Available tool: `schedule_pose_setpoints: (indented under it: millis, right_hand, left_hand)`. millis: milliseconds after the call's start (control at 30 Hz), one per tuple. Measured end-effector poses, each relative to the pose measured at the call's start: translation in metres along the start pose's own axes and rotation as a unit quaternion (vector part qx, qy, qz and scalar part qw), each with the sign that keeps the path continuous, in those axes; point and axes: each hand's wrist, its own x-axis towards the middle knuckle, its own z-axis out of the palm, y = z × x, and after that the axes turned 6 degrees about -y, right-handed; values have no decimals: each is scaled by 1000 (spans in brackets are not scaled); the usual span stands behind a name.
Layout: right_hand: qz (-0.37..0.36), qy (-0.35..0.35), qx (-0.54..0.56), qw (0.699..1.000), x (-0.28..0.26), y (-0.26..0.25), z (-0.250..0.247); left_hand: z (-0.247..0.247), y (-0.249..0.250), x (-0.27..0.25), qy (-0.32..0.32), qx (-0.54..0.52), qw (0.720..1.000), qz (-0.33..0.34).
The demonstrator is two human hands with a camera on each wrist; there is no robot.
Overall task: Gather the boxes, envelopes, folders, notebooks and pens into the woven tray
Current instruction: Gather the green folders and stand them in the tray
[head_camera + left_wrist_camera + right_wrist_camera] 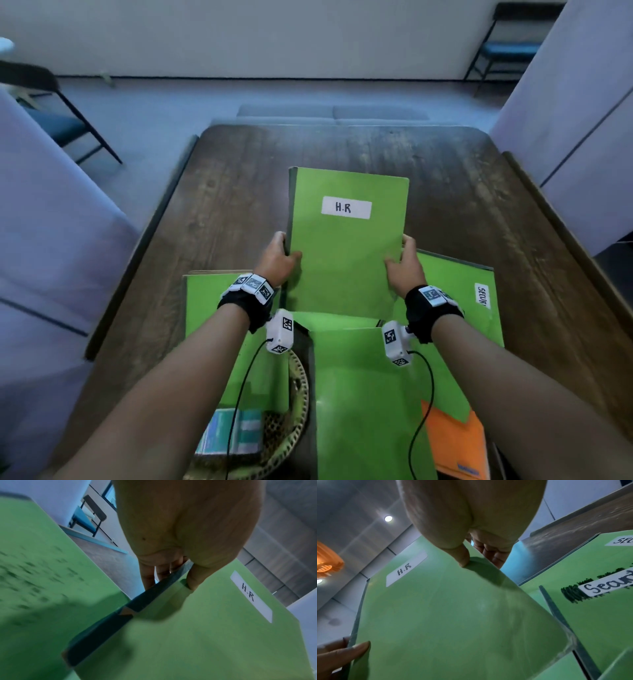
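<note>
A green folder labelled "H.R" (pixel 346 246) is held tilted up above the table, gripped on both side edges. My left hand (pixel 278 259) pinches its left spine edge, thumb on the cover (pixel 193 582). My right hand (pixel 404 263) pinches the right edge, thumb on top (pixel 462 557). Below lie more green folders: one at the left (pixel 212 308), one labelled "Security" at the right (pixel 459 294), one near me (pixel 363 394). The woven tray (pixel 294 411) sits under them near the front edge, mostly hidden.
An orange envelope (pixel 455 442) lies at the front right. A teal and white box (pixel 233 431) rests in the tray. The dark wooden table (pixel 342 150) stretches beyond the folders. Chairs stand at the far left (pixel 61 116) and far right (pixel 507 48).
</note>
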Motion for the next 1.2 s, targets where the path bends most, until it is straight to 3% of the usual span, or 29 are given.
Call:
schedule_pose_setpoints:
  millis: [300, 533, 800, 1200]
  right_hand:
    - [-27, -36, 0, 999, -62, -22, 87]
    - [-9, -99, -29, 995, -95, -17, 159]
    - [29, -124, -111, 986, -107, -1, 208]
    - [79, -139, -244, 957, -104, 16, 227]
  left_hand:
    - [-78, -75, -71, 45, -11, 998, -40]
    - [-117, -141, -112, 53, 50, 990, -118]
    - [-121, -190, -133, 47, 109, 976, -185]
    - [-96, -224, -138, 35, 146, 961, -233]
